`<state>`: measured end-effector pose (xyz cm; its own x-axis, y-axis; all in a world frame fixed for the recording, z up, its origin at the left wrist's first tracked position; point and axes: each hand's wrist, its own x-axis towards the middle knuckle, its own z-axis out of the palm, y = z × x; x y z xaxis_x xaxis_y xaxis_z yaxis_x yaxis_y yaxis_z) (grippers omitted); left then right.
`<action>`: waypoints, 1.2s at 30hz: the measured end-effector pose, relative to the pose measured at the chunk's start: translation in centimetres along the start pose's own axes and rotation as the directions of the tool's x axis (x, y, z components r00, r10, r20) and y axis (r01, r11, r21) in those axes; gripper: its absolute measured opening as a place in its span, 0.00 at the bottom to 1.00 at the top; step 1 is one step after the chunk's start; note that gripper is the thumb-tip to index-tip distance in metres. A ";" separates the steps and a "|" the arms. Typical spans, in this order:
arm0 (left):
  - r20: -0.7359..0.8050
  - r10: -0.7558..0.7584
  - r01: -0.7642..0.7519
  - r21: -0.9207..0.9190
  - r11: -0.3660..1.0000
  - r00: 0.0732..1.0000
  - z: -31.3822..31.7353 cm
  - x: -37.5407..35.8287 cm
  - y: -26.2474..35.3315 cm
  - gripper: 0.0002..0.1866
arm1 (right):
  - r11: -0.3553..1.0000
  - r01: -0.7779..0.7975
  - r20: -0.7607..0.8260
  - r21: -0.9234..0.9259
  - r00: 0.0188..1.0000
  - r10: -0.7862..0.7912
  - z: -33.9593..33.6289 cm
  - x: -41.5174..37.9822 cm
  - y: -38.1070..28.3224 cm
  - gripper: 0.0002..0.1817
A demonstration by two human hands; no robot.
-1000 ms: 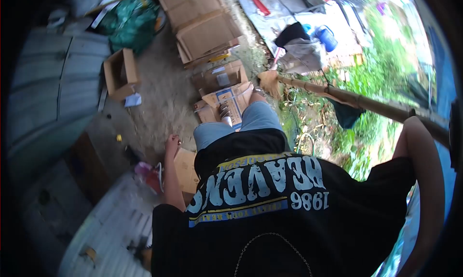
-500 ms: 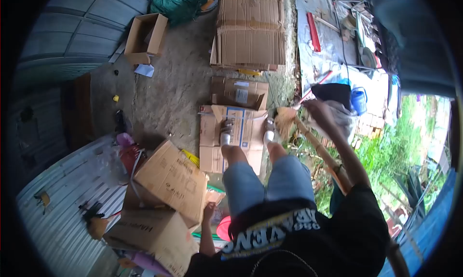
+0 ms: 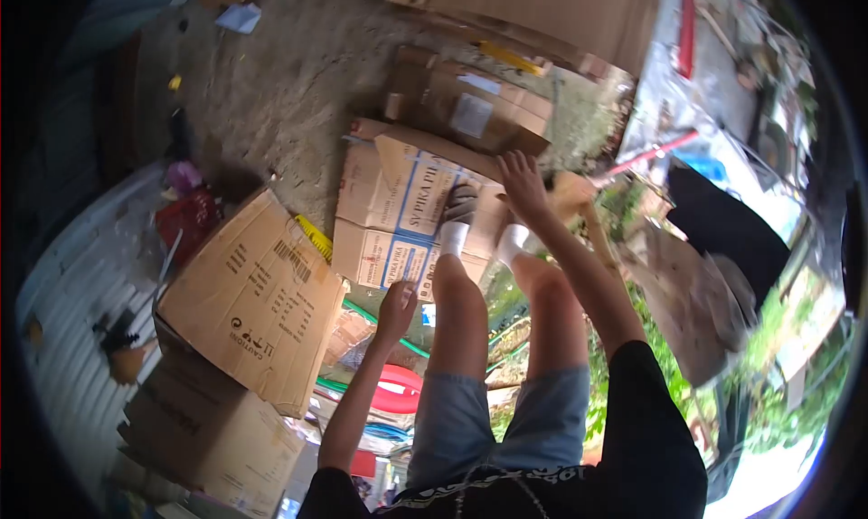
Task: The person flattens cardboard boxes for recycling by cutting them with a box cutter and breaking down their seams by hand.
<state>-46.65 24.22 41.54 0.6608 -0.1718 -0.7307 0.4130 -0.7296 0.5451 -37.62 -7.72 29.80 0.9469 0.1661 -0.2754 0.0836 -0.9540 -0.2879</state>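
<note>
A flattened cardboard box with blue stripes and printed lettering lies on the ground under my sandalled feet. My right hand reaches down over its right side, fingers stretched out and apart. My left hand is low at the box's near edge, its fingers curled in; what they hold, if anything, is too small to make out. Beyond the printed box lies another opened brown carton with a white label.
A large carton and a second carton stand at my left. Stacked flat cardboard lies ahead. To the right are a broom, a black sheet and plants. A red ring-shaped item sits near my left leg.
I have bent lower, so the printed box looks nearer. My right hand has come in from the right to over the box, and my left hand has moved forward to its near edge.
</note>
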 end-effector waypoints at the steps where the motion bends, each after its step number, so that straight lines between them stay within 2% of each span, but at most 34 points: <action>1: -0.031 0.067 -0.067 -0.011 0.998 0.997 0.7 3.4 -0.8 0.10 | 0.993 0.059 -0.067 -0.106 0.996 -0.067 1.5 1.0 -0.2 0.30; 2: 0.007 0.051 -0.051 0.034 0.998 0.999 1.0 6.8 -1.2 0.12 | 0.990 0.076 0.178 -0.119 0.983 -0.054 3.1 1.6 0.7 0.31; 3: -0.025 0.093 -0.091 0.079 0.993 0.995 1.9 10.3 -2.8 0.13 | 0.991 0.053 0.227 -0.123 0.974 -0.024 6.4 1.7 1.8 0.21; 4: -0.048 0.095 -0.089 0.122 0.989 0.994 2.7 13.7 -3.7 0.15 | 0.980 0.165 0.243 -0.110 0.961 -0.135 6.6 2.4 2.8 0.08; 5: -0.016 0.155 -0.152 0.128 0.980 0.988 3.9 17.8 -6.8 0.22 | 0.971 0.236 0.179 -0.047 0.958 -0.224 5.6 3.3 3.2 0.06; 7: -0.238 0.342 -0.302 0.189 0.934 0.909 4.1 23.5 -5.1 0.30 | 0.942 0.335 0.134 0.020 0.933 -0.334 4.7 4.4 4.9 0.06; 9: -0.530 0.296 -0.268 0.132 0.954 0.794 2.4 27.9 -1.3 0.37 | 0.926 0.358 0.008 0.118 0.932 -0.362 3.4 6.5 6.4 0.10; 10: -0.581 0.320 -0.305 0.127 0.944 0.749 1.3 30.2 -0.2 0.37 | 0.948 0.257 0.275 0.186 0.913 -0.301 1.9 7.8 6.2 0.12; 12: -0.640 0.378 -0.353 0.173 0.919 0.669 -0.2 34.5 0.2 0.37 | 0.961 0.185 0.404 0.204 0.879 -0.254 1.4 9.2 5.6 0.11; 13: -0.655 0.414 -0.363 0.222 0.905 0.633 -0.5 36.8 -0.2 0.37 | 0.965 0.183 0.352 0.188 0.905 -0.240 0.8 9.3 5.6 0.11; 14: -0.690 0.401 -0.347 0.226 0.910 0.603 -0.6 39.6 -1.7 0.37 | 0.978 0.133 0.416 0.159 0.890 -0.188 0.6 9.5 5.6 0.10; 15: -0.686 0.547 -0.437 0.354 0.827 0.480 -0.9 43.2 -2.9 0.36 | 0.960 0.244 0.294 0.139 0.915 -0.276 1.7 9.1 6.7 0.08; 16: -0.654 0.678 -0.498 0.488 0.717 0.336 -1.5 46.5 -3.5 0.36 | 0.984 0.129 0.321 0.126 0.933 -0.163 1.6 9.4 6.2 0.07; 18: -0.702 0.660 -0.440 0.521 0.732 0.268 -1.9 50.3 -3.7 0.35 | 0.994 0.069 0.238 0.088 0.967 -0.088 3.1 9.9 8.0 0.07; 19: -0.726 0.645 -0.416 0.523 0.744 0.239 -1.4 49.9 -2.5 0.34 | 0.994 0.036 0.224 0.100 0.973 -0.058 3.7 10.3 9.2 0.10; 20: -0.750 0.627 -0.389 0.524 0.758 0.213 -0.5 49.4 -1.2 0.33 | 0.971 0.075 0.073 0.226 0.993 -0.094 5.0 10.9 11.0 0.11; 21: -0.698 0.675 -0.304 0.606 0.735 0.238 0.1 48.4 0.0 0.30 | 0.968 0.034 0.099 0.250 0.993 -0.061 7.3 12.4 14.6 0.15; 22: -0.602 0.752 -0.216 0.723 0.656 0.268 1.3 47.9 0.6 0.27 | 0.978 -0.029 -0.078 0.206 0.996 0.046 9.6 12.8 16.5 0.20; 23: -0.575 0.715 -0.357 0.621 0.698 0.398 3.3 48.9 0.2 0.26 | 0.994 -0.078 -0.146 0.077 0.985 0.089 13.3 13.2 19.5 0.29; 24: -0.480 0.776 -0.390 0.677 0.624 0.409 4.3 47.6 0.8 0.24 | 0.942 -0.087 -0.145 -0.323 0.989 0.041 19.3 13.4 25.5 0.34; 25: -0.427 0.769 -0.362 0.701 0.614 0.476 5.7 51.5 -1.0 0.23 | 0.809 -0.106 -0.032 -0.578 0.994 0.107 22.7 13.1 27.0 0.35; 26: -0.337 0.778 -0.315 0.773 0.550 0.530 4.9 50.7 -0.6 0.22 | 0.857 -0.156 0.098 -0.491 0.968 0.233 23.2 12.5 25.1 0.35; 27: -0.255 0.768 -0.271 0.832 0.484 0.588 3.3 49.2 0.2 0.22 | 0.907 -0.167 -0.086 -0.387 0.986 0.145 24.0 11.3 23.6 0.35; 28: -0.271 0.782 -0.248 0.846 0.472 0.562 0.8 48.7 0.7 0.22 | 0.823 -0.204 0.014 -0.530 0.968 0.250 24.1 10.9 23.2 0.34; 29: -0.107 0.700 -0.389 0.767 0.511 0.706 -2.1 46.3 1.8 0.19 | 0.806 -0.141 -0.085 -0.575 0.990 0.112 25.5 10.8 24.6 0.37; 30: 0.082 0.600 -0.497 0.655 0.569 0.796 -4.9 43.6 2.6 0.16 | 0.858 -0.124 0.016 -0.498 0.988 0.152 23.5 10.7 23.3 0.40; 31: -0.055 0.660 -0.488 0.628 0.606 0.749 -8.0 40.2 2.8 0.14 | 0.903 -0.108 0.122 -0.415 0.977 0.173 20.6 10.4 21.5 0.43; 32: -0.189 0.699 -0.486 0.596 0.640 0.690 -11.2 36.2 2.3 0.11 | 0.933 -0.045 0.028 -0.357 0.998 0.059 20.7 10.6 22.6 0.41; 33: -0.171 0.791 -0.343 0.833 0.435 0.588 -14.3 30.3 1.8 0.08 | 0.945 0.017 0.137 -0.328 0.990 0.030 18.4 11.3 21.3 0.35; 34: -0.245 0.799 -0.239 0.870 0.432 0.550 -17.1 25.7 0.3 0.08 | 0.951 0.083 0.261 -0.299 0.965 -0.002 16.5 11.5 20.0 0.29; 35: -0.378 0.605 0.047 0.871 0.489 0.701 -20.2 21.0 -0.5 0.09 | 0.902 0.247 0.261 -0.353 0.952 -0.159 16.2 12.3 19.9 0.23; 36: -0.487 0.632 0.220 0.863 0.455 0.603 -23.1 15.4 -2.4 0.10 | 0.897 0.315 0.289 -0.310 0.930 -0.227 14.1 13.0 17.3 0.23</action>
<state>-23.01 38.62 38.48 0.9647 -0.2422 0.1036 -0.2075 -0.9410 -0.2674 -28.22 -18.57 8.32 0.7720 0.4429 -0.4559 0.4696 -0.8808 -0.0604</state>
